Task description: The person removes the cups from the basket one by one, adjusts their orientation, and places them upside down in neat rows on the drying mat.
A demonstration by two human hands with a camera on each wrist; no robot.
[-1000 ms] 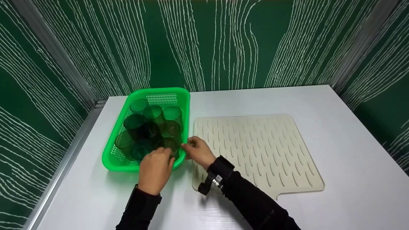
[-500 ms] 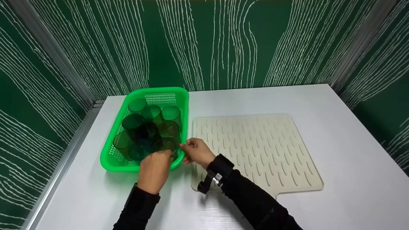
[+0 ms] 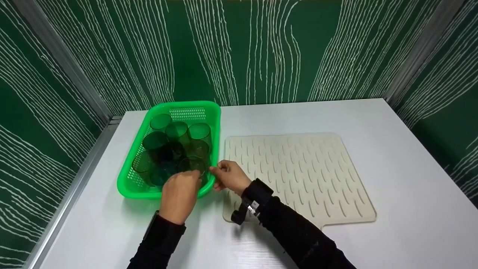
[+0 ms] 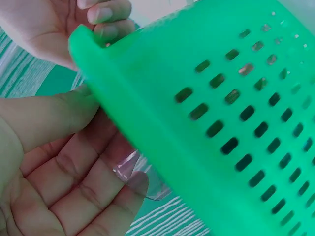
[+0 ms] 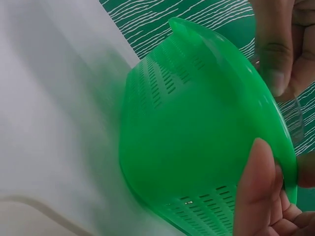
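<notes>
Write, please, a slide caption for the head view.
Left hand at the glasses in a green basket, right hand gripping its rim, pale mat alongside.

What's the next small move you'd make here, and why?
Probably have the left hand ease the front-right glass straight up: it seems to grip that glass already, other glasses crowd close behind it, and the right hand pinches the green basket by its rim, which should help steady it.
</notes>
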